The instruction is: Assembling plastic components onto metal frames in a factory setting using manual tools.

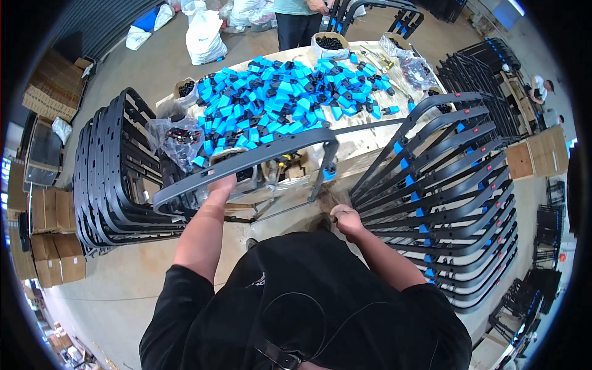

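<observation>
Head view, one frame. Left hand [221, 185] is closed around the middle of a long curved dark-grey plastic frame rail [246, 161], held roughly level across the near edge of the pale worktable [364, 137]. The grip sits near the rail's balance point, which probably lets one hand carry it. The rail's right end bends down into a short leg with a small blue clip [328, 174] at its foot. Right hand [346, 217] is low and near the body, fingers curled in to a narrow fist; cannot tell whether it holds a small part. It touches neither the rail nor the stack beside it. On the table beyond the rail: a wide heap of blue and black plastic clips [290, 92], spread loose within arm's reach. A clear plastic bag of dark parts [176, 140] sits at the table's left near corner, and a white tub of black pieces [330, 44] at the far edge. Left of the person, a stack of black frames without blue clips [114, 179] stands on edge on the floor. On the right, a fanned stack of black frames carrying blue clips [450, 203] leans away, so bare and fitted frames appear to be kept on opposite sides. Another person in dark trousers [299, 24] stands at the far side of the table. Brown cardboard boxes [52, 243] line the left floor.
</observation>
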`<state>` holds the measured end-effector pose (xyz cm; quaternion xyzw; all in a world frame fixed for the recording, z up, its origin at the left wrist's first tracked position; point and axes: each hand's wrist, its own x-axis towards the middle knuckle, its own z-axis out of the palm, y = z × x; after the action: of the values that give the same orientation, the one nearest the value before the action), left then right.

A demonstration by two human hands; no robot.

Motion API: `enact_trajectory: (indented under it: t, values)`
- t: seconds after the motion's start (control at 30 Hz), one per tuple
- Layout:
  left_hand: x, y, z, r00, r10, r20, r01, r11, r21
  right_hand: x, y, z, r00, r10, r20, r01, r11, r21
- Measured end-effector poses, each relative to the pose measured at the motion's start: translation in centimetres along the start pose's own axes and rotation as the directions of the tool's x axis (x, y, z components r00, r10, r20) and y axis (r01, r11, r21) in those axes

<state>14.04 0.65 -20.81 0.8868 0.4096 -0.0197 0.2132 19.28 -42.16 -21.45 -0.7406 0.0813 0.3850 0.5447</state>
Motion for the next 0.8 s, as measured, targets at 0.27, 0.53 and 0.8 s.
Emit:
enact_trajectory:
  t: [0.27,0.53,0.8]
  values:
    - [-13.7,-3.2,-10.7,0.949,0.291,0.117,-0.198,0.844,-0.499,-5.4,-5.5,19.6,0.906,-0.026,0.423,-0.155,0.909,0.387]
    - [-17.2,-10.7,-17.0,0.656,0.754,0.025,-0.665,0.594,-0.452,-7.8,-8.9,31.2,0.811,-0.004,0.585,-0.322,0.832,0.452]
    - [-15.6,-17.4,-16.1,0.737,0.670,-0.095,-0.657,0.675,-0.337,-7.8,-8.0,35.1,0.669,-0.042,0.742,-0.335,0.874,0.352]
